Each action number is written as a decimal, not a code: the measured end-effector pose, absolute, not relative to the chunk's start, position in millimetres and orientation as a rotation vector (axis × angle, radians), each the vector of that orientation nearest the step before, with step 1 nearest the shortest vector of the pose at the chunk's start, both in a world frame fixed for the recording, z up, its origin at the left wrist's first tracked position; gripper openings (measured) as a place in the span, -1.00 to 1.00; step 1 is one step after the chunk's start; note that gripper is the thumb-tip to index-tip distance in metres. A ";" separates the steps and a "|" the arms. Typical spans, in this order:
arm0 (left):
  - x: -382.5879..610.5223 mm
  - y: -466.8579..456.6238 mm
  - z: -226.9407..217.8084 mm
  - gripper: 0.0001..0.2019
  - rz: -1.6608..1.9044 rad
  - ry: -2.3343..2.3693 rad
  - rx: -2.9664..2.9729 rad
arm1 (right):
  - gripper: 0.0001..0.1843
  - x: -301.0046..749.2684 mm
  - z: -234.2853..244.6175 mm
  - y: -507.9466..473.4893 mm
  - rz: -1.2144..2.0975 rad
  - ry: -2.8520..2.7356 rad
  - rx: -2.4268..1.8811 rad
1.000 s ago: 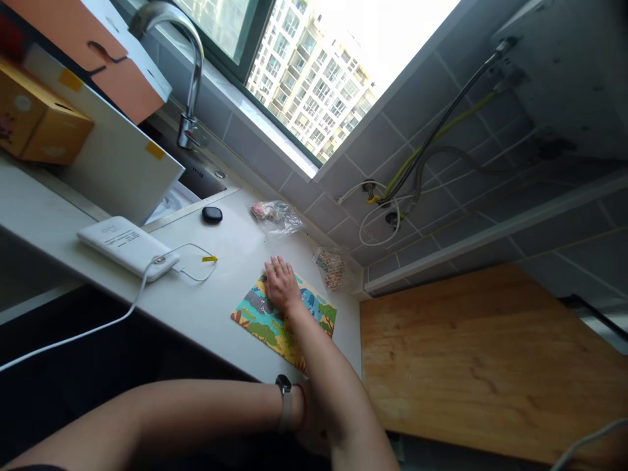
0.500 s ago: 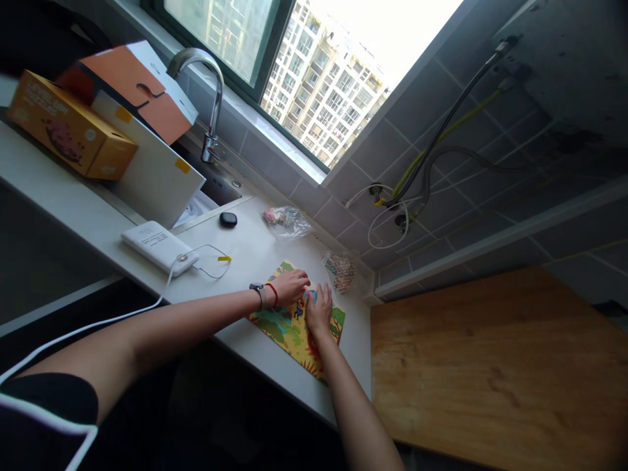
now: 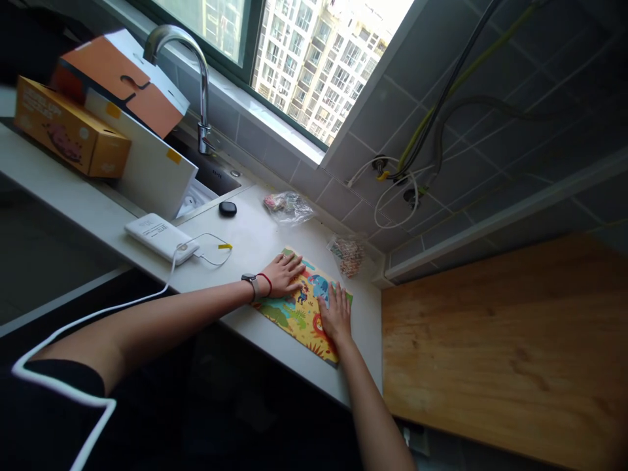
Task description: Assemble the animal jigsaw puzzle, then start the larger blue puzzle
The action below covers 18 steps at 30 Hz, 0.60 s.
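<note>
A colourful jigsaw puzzle with jungle animals lies flat on the white counter. Across its upper left part my left hand rests palm down, fingers spread. My right hand lies flat over the right side, its fingers stretched toward the far edge. Between the two hands a blue elephant and a small figure show in the picture. Both palms hide parts of the puzzle, and neither hand grips anything.
Behind the puzzle lie a clear bag of small pieces and another plastic bag. Leftward are a black case, a white power bank with a cable, an orange puzzle box, and a faucet. A wooden board stands right.
My hands have moved apart, the left outward to the left and the right outward to the right. Their fingers are now spread flat, and more of the elephant shows. The view has shifted slightly.
</note>
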<state>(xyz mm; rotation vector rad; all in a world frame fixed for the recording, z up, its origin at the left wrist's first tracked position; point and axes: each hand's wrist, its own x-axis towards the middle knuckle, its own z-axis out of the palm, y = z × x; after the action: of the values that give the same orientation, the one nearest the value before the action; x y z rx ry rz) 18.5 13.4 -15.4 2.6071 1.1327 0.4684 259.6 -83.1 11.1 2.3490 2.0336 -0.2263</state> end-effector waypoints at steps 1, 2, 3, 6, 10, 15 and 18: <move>15.6 11.5 -15.1 -0.32 0.461 1.142 2.608 | -0.24 260.1 11.2 -83.7 -0.225 2.032 2.353; 12.1 9.1 -15.0 -0.32 0.456 1.152 2.608 | -0.24 260.5 11.4 -84.4 -0.219 2.028 2.359; 8.2 6.3 -15.0 -0.32 0.454 1.163 2.606 | -0.25 260.7 11.6 -85.2 -0.209 2.023 2.369; -4.0 -3.5 -15.5 -0.31 0.432 1.187 2.602 | -0.26 261.0 12.5 -87.3 -0.185 2.018 2.405; -14.2 -13.3 -14.9 -0.30 0.403 1.227 2.584 | -0.28 260.8 14.5 -87.5 -0.187 2.006 2.394; -13.8 -14.8 -12.6 -0.30 0.352 1.262 2.595 | -0.29 261.2 16.5 -84.4 -0.220 2.009 2.407; -12.6 -14.1 -12.9 -0.30 0.333 1.267 2.612 | -0.29 261.3 17.1 -83.6 -0.240 2.011 2.432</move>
<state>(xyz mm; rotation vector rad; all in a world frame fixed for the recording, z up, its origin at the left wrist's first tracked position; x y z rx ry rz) -12.6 -14.1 -12.9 2.6124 1.2669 0.3329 261.3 -83.6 17.1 2.4316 2.0108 -0.2403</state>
